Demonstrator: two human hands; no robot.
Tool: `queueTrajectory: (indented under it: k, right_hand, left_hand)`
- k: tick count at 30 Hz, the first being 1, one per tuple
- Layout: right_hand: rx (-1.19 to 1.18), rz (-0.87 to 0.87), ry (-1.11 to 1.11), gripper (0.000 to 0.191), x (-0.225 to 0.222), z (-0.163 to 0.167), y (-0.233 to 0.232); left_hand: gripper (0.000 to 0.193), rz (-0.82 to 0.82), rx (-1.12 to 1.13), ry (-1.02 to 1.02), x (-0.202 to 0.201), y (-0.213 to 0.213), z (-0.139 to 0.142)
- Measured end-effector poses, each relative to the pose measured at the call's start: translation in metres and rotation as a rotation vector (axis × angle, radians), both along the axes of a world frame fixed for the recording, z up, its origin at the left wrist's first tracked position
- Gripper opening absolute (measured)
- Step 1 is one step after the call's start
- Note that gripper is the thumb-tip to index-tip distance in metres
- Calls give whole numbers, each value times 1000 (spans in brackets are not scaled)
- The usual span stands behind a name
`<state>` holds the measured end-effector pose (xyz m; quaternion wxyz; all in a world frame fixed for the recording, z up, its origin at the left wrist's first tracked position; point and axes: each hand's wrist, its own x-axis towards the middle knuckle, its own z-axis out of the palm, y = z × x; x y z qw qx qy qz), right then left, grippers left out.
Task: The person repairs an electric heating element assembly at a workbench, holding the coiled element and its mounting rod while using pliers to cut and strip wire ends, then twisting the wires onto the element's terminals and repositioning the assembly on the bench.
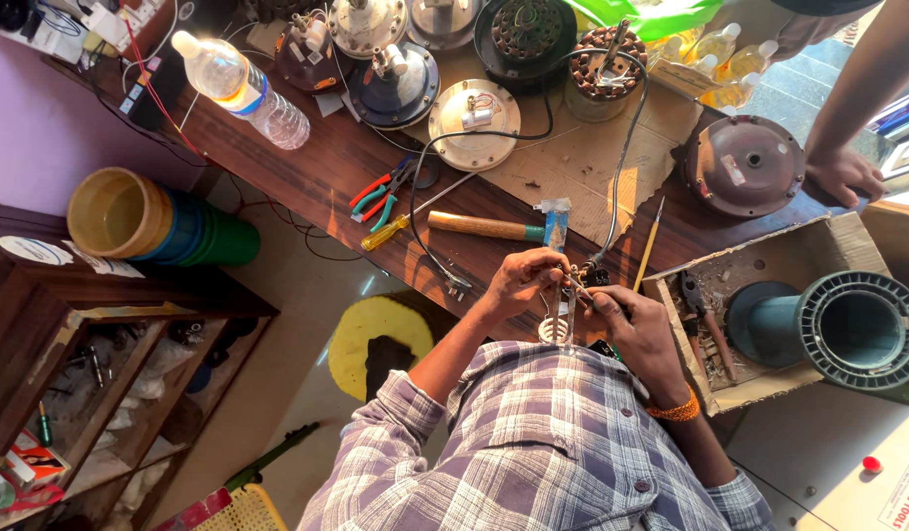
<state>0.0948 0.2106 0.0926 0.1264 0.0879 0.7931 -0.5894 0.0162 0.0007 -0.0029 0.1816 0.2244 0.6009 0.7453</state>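
The left hand (518, 280) and right hand (636, 329) are meeting over the bench (307, 167), both pinching a small wired part (580, 280). A hammer (499, 228) is lying just beyond them.

Hammer (494, 227), cardboard box (769, 258) flank hands; bare wood between.

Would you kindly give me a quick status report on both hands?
Left hand and right hand pinching small wired metal part over brown wooden bench. Wooden-handled hammer beside. Another person's hand rests far right.
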Motion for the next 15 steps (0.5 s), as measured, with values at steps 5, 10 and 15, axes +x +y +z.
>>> queueTrajectory:
  k: [5,10,15]
  right_hand:
    - [-48,-15,-4,33,0,-9,1]
    - [-86,-38,12,33,2,-14,0]
    - [12,-41,76,32,2,-9,-5]
  left_hand:
    - [16,0,1,-61,-1,-1,0]
    - [16,22,52,-69,-1,3,0]
    - [14,39,37,-45,-1,2,1]
